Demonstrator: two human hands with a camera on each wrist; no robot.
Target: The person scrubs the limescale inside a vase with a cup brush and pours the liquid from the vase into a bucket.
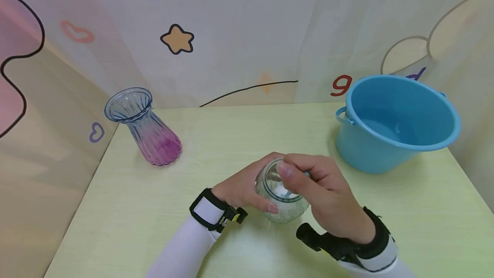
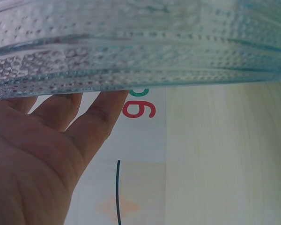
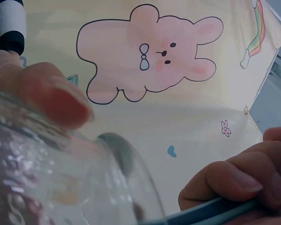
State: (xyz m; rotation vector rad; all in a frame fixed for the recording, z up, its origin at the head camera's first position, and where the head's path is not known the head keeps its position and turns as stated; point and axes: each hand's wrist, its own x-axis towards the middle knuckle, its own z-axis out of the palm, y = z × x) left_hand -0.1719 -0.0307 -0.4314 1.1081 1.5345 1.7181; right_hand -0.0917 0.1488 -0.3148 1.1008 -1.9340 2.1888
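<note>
A clear, textured glass jar (image 1: 283,213) is at the middle of the table, its open mouth facing up. My left hand (image 1: 252,185) holds the jar from the left, with the thumb on the near side and the other fingers (image 2: 100,110) on the far side. Over the jar's mouth, my right hand (image 1: 328,192) grips a slim blue handle (image 3: 220,211). The handle's lower part passes into the jar, where a bluish piece shows through the mouth. I cannot tell what kind of tool it is.
A light blue bucket (image 1: 380,151) with a side handle stands at the back right. At the back left is a ribbed glass vase (image 1: 156,136), blue above and pink below. The pale table (image 1: 127,218) meets a printed curtain (image 1: 239,25) behind.
</note>
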